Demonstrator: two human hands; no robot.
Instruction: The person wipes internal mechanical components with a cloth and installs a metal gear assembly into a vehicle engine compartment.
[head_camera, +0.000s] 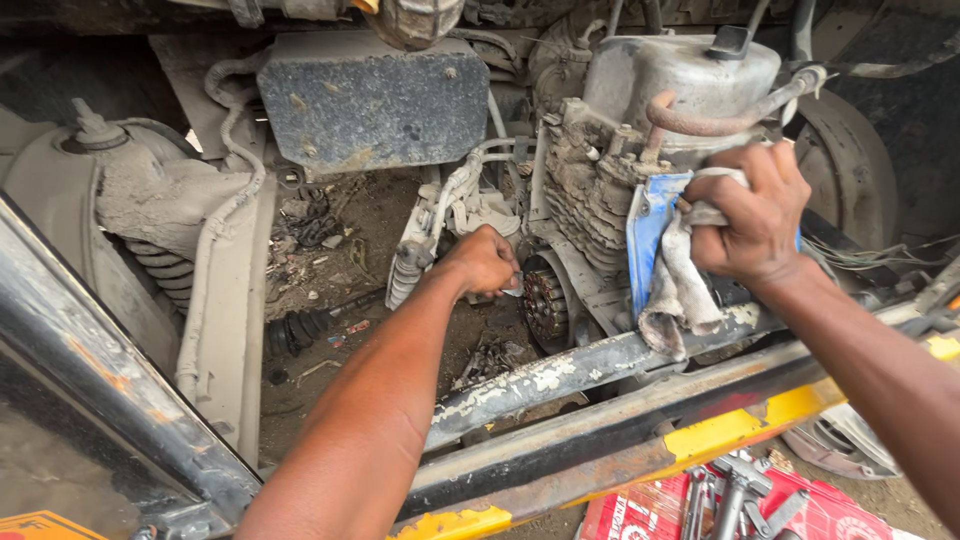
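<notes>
Head view: the left hand (485, 262) reaches deep into the engine bay, fingers curled shut around a small metal piece that is mostly hidden, right at the round finned rotor (545, 303) on the side of the engine (600, 190). What it grips I cannot tell exactly; only a pale tip shows beside the knuckles. The right hand (752, 215) is closed tight on a dirty grey rag (680, 285), pressing it against a blue plate (648, 235) at the engine's near edge, just below a rusty curved hose (700, 122).

The rag hangs down from the fist, its long axis near vertical, its loose end pointing at the flaking frame rail (560, 372) and touching it. The rotor's face points toward the left hand, its axis lying roughly level.

Risks, as I judge them: the dangling rag end could snag on the rail or catch near the rotor. The small piece could slip from greasy fingers into the dirt and debris below. The left forearm rests across a rusty rail edge, which could scrape it. 1 red tool tray (720, 505) sits outside the frame, well apart from both hands.
</notes>
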